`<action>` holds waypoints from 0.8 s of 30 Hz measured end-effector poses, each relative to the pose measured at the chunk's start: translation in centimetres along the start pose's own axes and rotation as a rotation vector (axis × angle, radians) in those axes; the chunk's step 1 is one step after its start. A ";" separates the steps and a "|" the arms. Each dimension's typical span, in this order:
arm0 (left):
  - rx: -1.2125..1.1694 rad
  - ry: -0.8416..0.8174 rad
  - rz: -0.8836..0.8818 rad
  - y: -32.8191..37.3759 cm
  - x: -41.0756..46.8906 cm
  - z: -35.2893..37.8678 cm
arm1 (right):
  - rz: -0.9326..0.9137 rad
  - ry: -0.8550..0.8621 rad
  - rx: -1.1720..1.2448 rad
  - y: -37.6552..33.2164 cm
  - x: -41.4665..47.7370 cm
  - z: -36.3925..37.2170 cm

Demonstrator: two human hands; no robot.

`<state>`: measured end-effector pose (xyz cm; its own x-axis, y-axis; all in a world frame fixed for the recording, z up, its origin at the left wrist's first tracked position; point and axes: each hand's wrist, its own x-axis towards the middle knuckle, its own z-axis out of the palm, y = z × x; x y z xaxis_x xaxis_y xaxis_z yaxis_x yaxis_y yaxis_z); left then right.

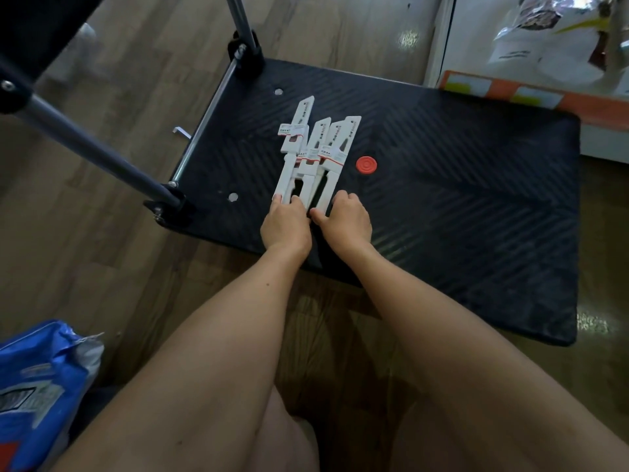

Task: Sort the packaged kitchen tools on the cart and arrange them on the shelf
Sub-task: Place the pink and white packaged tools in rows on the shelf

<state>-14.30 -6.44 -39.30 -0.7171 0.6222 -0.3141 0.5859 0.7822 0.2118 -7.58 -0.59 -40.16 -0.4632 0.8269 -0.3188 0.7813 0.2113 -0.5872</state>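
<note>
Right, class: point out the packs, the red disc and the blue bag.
packs (318, 137), head view, the middle pack's card.
red disc (366, 164), head view, its centre.
blue bag (37, 386), head view, its printed front.

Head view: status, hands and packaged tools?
Left hand, right hand grip near ends of packaged tools. They lie fanned on cart. Red disc beside them, apart.

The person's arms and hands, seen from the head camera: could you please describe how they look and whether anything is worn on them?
The left forearm and right forearm are bare, no sleeves in view. The left hand and right hand wear no gloves; I see no watch, bracelet or rings. A small dark spot marks the left forearm.
</note>
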 end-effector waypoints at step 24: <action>-0.964 -0.072 -0.478 2.0 0.2 -1.8 | 0.343 -0.229 0.186 2.1 1.4 -3.6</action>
<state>-13.95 -4.65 -37.33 -0.7503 0.2668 -0.6049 -0.3162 0.6588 0.6827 -5.12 2.85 -39.15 -0.2875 0.6919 -0.6623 0.8269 -0.1695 -0.5361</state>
